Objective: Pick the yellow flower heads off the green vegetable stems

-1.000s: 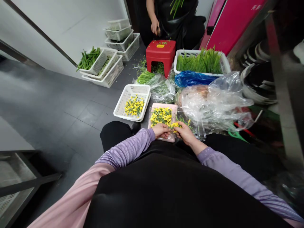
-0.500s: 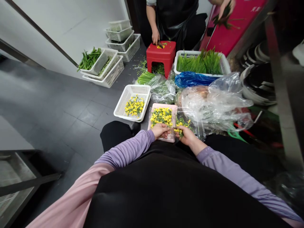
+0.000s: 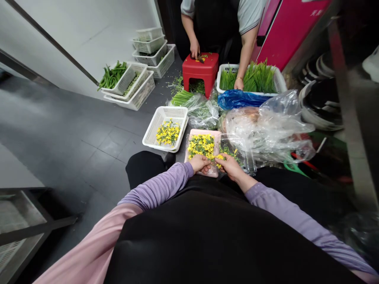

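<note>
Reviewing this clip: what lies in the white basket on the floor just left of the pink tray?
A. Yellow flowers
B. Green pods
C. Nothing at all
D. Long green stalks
A: the white basket beside the pink tray holds a small heap of yellow flowers.

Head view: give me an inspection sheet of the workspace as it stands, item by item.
Surface: dark grey tiled floor, with green trimmings scattered by the red stool.
Job's things: pink tray of yellow flowers; white basket holding more yellow blooms.
Clutter: clear plastic bags, blue bag, stacked white baskets, green beans, basket of green stalks.
Hands: left hand on the tray's near edge; right hand pinches a flower sprig.
Cables: nothing seen.
Surroundings: a co-worker's hand at the stool, the other hand in the stalks; pink cabinet.
</note>
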Motion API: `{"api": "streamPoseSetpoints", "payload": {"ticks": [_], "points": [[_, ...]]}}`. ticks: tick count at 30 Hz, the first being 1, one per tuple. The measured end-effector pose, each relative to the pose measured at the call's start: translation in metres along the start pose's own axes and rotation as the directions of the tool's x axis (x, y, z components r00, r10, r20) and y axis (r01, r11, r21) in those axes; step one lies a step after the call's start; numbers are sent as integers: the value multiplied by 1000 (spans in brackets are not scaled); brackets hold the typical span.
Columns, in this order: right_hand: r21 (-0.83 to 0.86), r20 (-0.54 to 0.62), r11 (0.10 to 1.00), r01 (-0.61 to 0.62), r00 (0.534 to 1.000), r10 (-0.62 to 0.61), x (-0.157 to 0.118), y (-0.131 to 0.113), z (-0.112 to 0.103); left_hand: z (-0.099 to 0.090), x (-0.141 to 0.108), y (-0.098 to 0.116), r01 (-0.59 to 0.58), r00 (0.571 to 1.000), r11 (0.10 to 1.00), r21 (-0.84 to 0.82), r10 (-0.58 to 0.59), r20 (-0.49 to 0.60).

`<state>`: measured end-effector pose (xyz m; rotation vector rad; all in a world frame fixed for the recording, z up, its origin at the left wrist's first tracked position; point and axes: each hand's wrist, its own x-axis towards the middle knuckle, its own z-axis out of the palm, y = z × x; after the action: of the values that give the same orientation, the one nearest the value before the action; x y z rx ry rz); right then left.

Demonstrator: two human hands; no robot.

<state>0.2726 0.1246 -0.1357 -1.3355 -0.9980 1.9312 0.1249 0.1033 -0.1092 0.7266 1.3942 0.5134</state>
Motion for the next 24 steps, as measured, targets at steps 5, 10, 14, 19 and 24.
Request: {"api": "streamPoseSetpoints", "payload": {"ticks": [5, 10, 14, 19, 24], "points": [[119, 67, 988, -100, 993, 92, -2, -6, -2, -4, 2, -5, -70, 994, 995, -77, 76, 73], [270, 216, 933, -239, 959, 184, -3, -9, -3, -4, 0, -4, -127, 972, 984, -128, 149, 183], [280, 234, 927, -250, 954, 186, -3, -7, -1, -9, 1, -1, -99, 986, 992, -73, 107, 131], [34, 77, 999, -24, 997, 21, -3, -3, 2, -8, 4, 1, -60, 998, 962, 266, 63, -3], [-121, -35, 990, 73, 996, -77, -3, -2, 4, 3, 0, 9, -188, 973, 771, 608, 231, 7]]}}
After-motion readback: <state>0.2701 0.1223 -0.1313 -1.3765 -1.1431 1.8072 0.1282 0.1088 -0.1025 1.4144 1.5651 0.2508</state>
